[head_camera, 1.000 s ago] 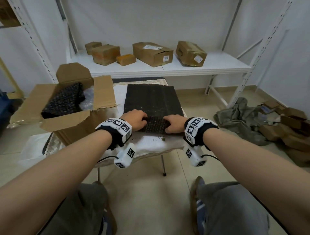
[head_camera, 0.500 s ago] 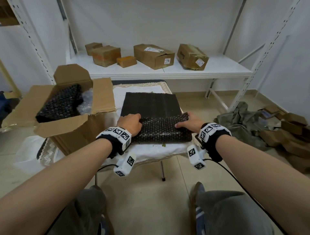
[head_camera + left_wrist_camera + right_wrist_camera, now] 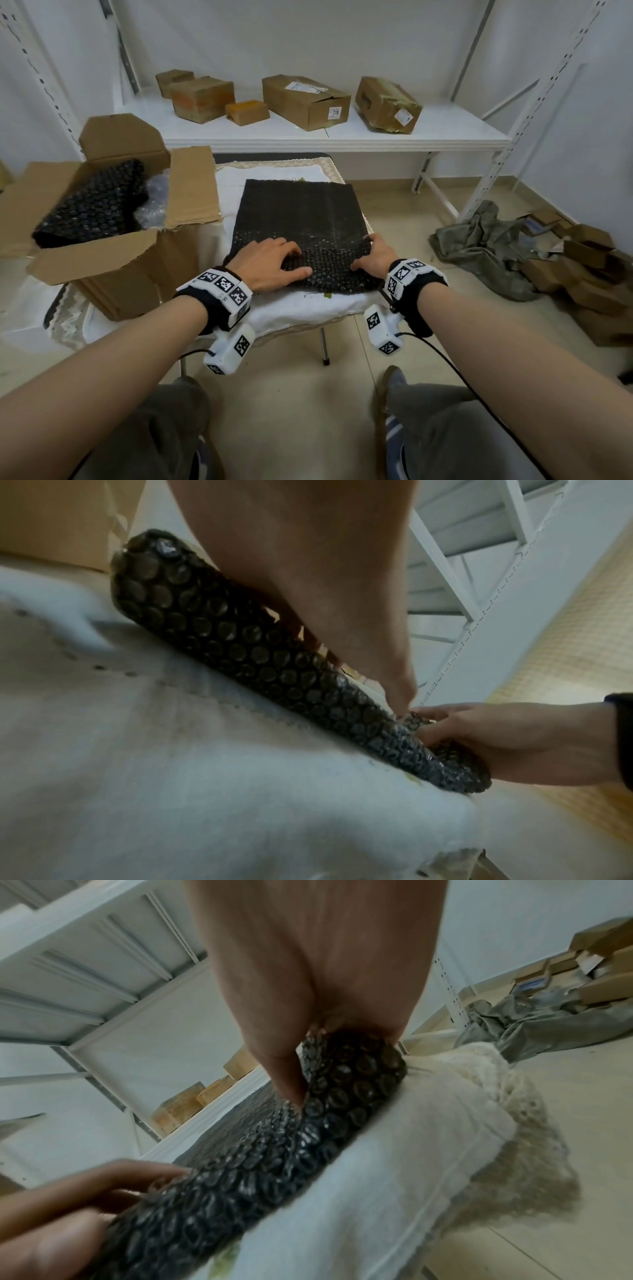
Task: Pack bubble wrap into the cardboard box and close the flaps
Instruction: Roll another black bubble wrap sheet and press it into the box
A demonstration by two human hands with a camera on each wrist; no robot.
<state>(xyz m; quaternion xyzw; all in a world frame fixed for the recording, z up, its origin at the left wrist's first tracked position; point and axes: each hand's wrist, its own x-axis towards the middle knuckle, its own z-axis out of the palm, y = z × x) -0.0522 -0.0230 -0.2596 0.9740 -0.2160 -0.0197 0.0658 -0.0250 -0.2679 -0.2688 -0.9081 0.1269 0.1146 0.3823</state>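
Under both hands, on the white cloth (image 3: 308,308) covering the small table (image 3: 352,192), lies a sheet of black bubble wrap (image 3: 301,212), its near edge rolled into a loose tube (image 3: 240,647). Left hand (image 3: 270,263) lies flat on top of the roll w/ fingers spread and fairly straight, pressing, not gripping. Right hand (image 3: 375,255) holds the roll's right end: thumb (image 3: 284,1080) on the near face, fingers curled over the far side, so it's closed round the wrap. Unrolled part stretches away from the hands toward the shelf (image 3: 342,137). Cardboard box (image 3: 113,270) sits just left of the left hand, flaps open, already holding another black roll (image 3: 92,205) plus some clear wrap (image 3: 154,202). Handling, my guess: very light, soft, springy; the roll will likely try to unwind if let go, and the film looks slick, so a light pinch could slip. Bubbles may pop under a hard squeeze, no real harm tho. Best hold prob. at both ends of the tube, thumbs near side and fingers over the top, keeping the loose edge trapped under the palm. Once fully rolled, one hand round the middle should do for the lift to the box.
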